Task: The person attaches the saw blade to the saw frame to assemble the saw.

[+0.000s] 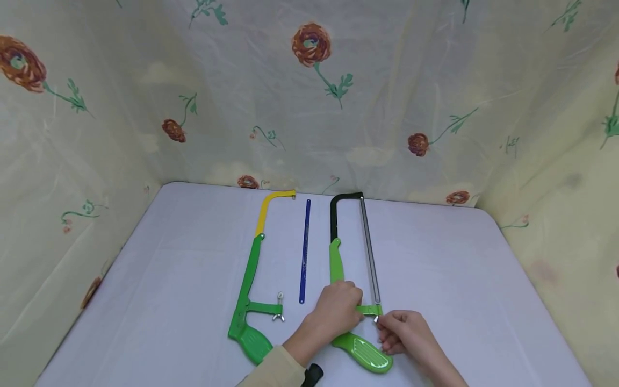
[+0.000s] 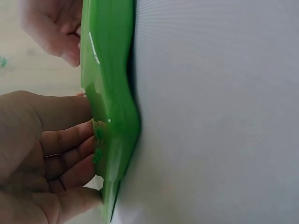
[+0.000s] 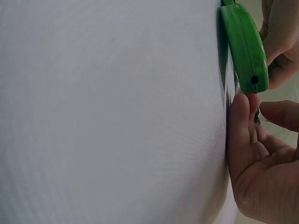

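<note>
A light green and black hacksaw (image 1: 337, 263) lies on the table, a grey blade (image 1: 369, 250) fitted along its right side. My left hand (image 1: 338, 306) grips its green frame just above the handle (image 1: 365, 352). In the left wrist view, the thumb and fingers (image 2: 70, 112) hold the green frame's edge. My right hand (image 1: 411, 336) pinches the small silver wing nut (image 1: 376, 319) at the blade's near end. The right wrist view shows this wing nut (image 3: 257, 116) between thumb and fingers, partly hidden.
Left of the held saw lies a loose blue blade (image 1: 305, 252). Further left is a green and yellow hacksaw (image 1: 249, 274) without a blade, its own wing nut (image 1: 278, 317) on its lower arm. A white cloth covers the table (image 1: 459, 269); flowered curtains (image 1: 377, 107) stand behind and at both sides.
</note>
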`<state>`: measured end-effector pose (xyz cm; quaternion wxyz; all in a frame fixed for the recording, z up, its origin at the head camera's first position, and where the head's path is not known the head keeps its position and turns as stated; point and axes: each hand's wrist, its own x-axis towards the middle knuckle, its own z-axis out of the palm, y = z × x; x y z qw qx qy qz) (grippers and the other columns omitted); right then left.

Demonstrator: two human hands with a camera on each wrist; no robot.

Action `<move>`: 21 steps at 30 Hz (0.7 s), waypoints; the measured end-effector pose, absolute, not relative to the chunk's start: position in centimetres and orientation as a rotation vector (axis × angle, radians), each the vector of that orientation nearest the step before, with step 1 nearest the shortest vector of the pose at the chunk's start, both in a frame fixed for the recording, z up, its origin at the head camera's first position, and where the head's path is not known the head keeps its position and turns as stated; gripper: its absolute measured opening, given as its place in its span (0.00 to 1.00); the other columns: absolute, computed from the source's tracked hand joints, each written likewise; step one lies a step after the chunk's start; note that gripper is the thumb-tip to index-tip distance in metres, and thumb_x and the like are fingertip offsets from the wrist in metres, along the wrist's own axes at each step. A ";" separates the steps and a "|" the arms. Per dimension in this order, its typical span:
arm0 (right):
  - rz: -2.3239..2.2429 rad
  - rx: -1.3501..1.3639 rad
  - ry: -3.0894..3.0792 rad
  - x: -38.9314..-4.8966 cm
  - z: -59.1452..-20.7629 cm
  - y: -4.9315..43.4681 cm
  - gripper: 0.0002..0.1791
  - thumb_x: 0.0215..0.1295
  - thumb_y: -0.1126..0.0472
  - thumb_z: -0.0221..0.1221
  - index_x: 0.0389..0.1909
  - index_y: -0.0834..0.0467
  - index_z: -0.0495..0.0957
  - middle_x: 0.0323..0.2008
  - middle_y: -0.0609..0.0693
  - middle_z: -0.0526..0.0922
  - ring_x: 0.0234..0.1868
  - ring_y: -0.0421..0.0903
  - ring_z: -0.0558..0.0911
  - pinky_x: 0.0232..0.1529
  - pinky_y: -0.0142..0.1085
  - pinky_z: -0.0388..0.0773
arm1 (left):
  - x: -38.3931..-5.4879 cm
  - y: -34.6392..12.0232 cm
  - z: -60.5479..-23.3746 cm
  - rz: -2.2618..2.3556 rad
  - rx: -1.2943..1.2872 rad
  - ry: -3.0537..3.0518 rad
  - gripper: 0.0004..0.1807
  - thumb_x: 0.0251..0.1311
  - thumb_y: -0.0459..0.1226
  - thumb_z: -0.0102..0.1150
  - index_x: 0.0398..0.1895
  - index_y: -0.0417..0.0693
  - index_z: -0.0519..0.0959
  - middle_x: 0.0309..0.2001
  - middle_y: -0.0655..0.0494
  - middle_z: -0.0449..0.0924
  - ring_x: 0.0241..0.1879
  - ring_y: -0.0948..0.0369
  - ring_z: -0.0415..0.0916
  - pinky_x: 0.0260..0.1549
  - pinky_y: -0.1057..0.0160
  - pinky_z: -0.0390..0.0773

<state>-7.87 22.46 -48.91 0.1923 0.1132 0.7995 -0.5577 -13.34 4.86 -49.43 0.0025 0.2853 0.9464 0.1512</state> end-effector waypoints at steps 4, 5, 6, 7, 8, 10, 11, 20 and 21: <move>-1.429 0.373 2.377 -7.8 -48.7 22.0 0.14 0.65 0.58 0.58 0.30 0.67 0.81 0.19 0.50 0.80 0.18 0.41 0.78 0.23 0.36 0.82 | -13.3 5.0 -49.3 0.429 0.909 2.978 0.11 0.51 0.48 0.73 0.26 0.54 0.84 0.26 0.63 0.79 0.28 0.65 0.74 0.26 0.68 0.72; -1.402 0.389 2.399 -7.8 -48.7 22.0 0.13 0.64 0.58 0.59 0.28 0.66 0.81 0.19 0.50 0.80 0.18 0.41 0.78 0.23 0.36 0.82 | -13.4 5.0 -49.3 0.426 0.910 2.977 0.11 0.51 0.48 0.73 0.26 0.54 0.84 0.26 0.63 0.79 0.28 0.65 0.74 0.26 0.68 0.72; -1.379 0.398 2.419 -7.8 -48.6 21.9 0.13 0.64 0.58 0.59 0.27 0.65 0.80 0.19 0.50 0.80 0.18 0.42 0.78 0.23 0.36 0.82 | -13.4 5.0 -49.3 0.426 0.911 2.975 0.11 0.51 0.48 0.73 0.26 0.54 0.84 0.26 0.63 0.79 0.28 0.65 0.74 0.26 0.68 0.72; -1.364 0.401 2.436 -7.8 -48.6 21.8 0.13 0.64 0.59 0.59 0.26 0.65 0.80 0.19 0.51 0.80 0.18 0.42 0.78 0.23 0.36 0.82 | -13.4 5.0 -49.3 0.427 0.908 2.973 0.11 0.51 0.48 0.73 0.26 0.54 0.84 0.26 0.63 0.79 0.28 0.65 0.74 0.26 0.68 0.72; -1.345 0.406 2.453 -7.8 -48.6 21.8 0.13 0.63 0.59 0.59 0.26 0.64 0.80 0.19 0.51 0.80 0.18 0.42 0.78 0.23 0.36 0.82 | -13.4 4.9 -49.3 0.432 0.906 2.969 0.10 0.51 0.48 0.73 0.26 0.54 0.84 0.26 0.63 0.79 0.28 0.65 0.74 0.27 0.68 0.72; -1.317 0.413 2.488 -7.8 -48.5 21.7 0.12 0.63 0.59 0.59 0.25 0.64 0.79 0.18 0.51 0.79 0.18 0.43 0.77 0.23 0.35 0.81 | -13.4 4.8 -49.3 0.450 0.901 2.955 0.10 0.52 0.48 0.73 0.28 0.54 0.85 0.27 0.63 0.80 0.29 0.66 0.74 0.27 0.69 0.73; -1.296 0.416 2.508 -7.8 -48.5 21.7 0.12 0.63 0.60 0.60 0.24 0.64 0.79 0.18 0.51 0.79 0.18 0.43 0.77 0.22 0.35 0.80 | -13.4 4.8 -49.3 0.461 0.900 2.948 0.09 0.52 0.48 0.73 0.28 0.55 0.85 0.27 0.63 0.80 0.29 0.66 0.73 0.28 0.70 0.72; -1.033 0.346 2.722 -7.8 -48.6 21.4 0.09 0.62 0.59 0.61 0.26 0.58 0.82 0.15 0.48 0.76 0.18 0.42 0.74 0.21 0.31 0.70 | -13.2 4.4 -49.4 0.546 0.907 2.911 0.08 0.54 0.44 0.71 0.35 0.54 0.87 0.31 0.63 0.82 0.32 0.67 0.75 0.32 0.72 0.74; -1.009 0.322 2.747 -7.8 -48.6 21.5 0.08 0.62 0.58 0.61 0.27 0.58 0.82 0.15 0.47 0.76 0.19 0.42 0.73 0.21 0.31 0.68 | -13.1 4.4 -49.4 0.552 0.908 2.911 0.08 0.55 0.44 0.71 0.36 0.54 0.87 0.32 0.62 0.83 0.33 0.67 0.75 0.32 0.72 0.74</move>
